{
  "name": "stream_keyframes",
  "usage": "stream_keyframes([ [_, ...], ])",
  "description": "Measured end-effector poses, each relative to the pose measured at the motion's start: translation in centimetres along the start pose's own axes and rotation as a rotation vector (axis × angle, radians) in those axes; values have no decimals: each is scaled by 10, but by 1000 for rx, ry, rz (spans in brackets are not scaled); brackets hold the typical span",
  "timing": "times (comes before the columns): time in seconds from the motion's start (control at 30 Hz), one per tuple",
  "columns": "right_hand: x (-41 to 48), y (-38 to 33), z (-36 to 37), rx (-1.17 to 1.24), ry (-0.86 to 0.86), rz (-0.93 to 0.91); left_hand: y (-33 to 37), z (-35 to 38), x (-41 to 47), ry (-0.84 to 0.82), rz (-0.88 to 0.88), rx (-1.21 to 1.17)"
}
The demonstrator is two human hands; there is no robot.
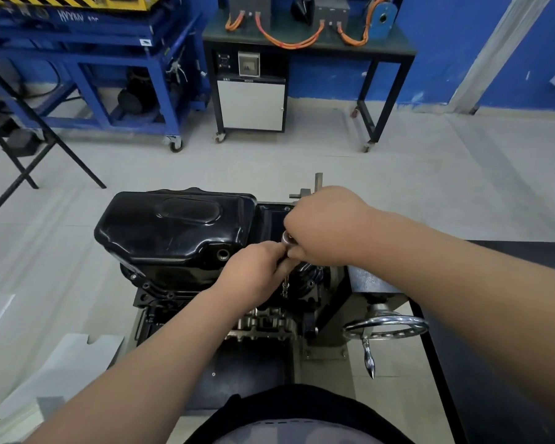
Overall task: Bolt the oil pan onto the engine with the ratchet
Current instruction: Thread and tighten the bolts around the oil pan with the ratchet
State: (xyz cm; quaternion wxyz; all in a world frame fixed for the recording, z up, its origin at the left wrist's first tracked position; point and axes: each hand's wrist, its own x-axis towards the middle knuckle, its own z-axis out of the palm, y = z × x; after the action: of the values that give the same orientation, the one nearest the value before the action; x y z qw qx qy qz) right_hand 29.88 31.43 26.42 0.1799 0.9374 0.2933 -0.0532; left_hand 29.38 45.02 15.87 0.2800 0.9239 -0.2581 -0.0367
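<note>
Wide view of the workshop: a blue steel frame stands far left against the blue wall, and beside it is a black workbench draped with orange cables. Down in front, the engine sits upside-down on its stand, with bare metal castings facing the camera. On top of it lies the glossy black oil pan, its deep sump to the left and its flange flat along the block's edge. To the right, a chrome handwheel juts from the stand, its handle hanging down.

Now the hands, both meeting at the pan's near right edge. The right hand comes in from above, fingers curled tight around the ratchet, only its shiny head peeking out. The left hand sits just below and touches it, fingertips pinching the thin extension bar, which drops straight down to the pan's flange.
</note>
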Motion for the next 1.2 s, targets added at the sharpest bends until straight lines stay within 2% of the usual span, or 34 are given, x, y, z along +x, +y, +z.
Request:
stream_keyframes([
  [0.1,-7,-14,1,56,-29,148,5,6,-3,15,-95,4],
  [0.17,-6,-17,4,58,-27,153,4,7,-4,22,-92,31],
  [0.27,-5,-11,-2,52,-71,29,3,1,-4,-26,43,47],
  [0.37,-5,-3,-4,-39,-25,-117,4,-2,-4,-82,72,67],
  [0.43,-6,-6,-1,-36,14,-43,7,0,-4,-41,-2,27],
  [0.57,-7,-17,6,131,-20,224,8,3,-4,-11,-164,-20],
  [0.7,-2,-5,2,101,-25,27,5,-2,-1,-67,6,4],
  [0.8,-1,2,2,75,-18,-77,1,-3,2,-90,19,1],
  [0.87,-3,-3,6,72,26,2,1,-2,1,-49,-18,-46],
  [0.97,-6,-12,11,117,24,247,1,-1,-1,-18,-49,-84],
  [1.03,-6,-14,14,141,49,292,1,-1,-1,-9,-17,-75],
  [1.2,-4,0,8,118,3,47,-7,-4,2,-84,118,-24],
])
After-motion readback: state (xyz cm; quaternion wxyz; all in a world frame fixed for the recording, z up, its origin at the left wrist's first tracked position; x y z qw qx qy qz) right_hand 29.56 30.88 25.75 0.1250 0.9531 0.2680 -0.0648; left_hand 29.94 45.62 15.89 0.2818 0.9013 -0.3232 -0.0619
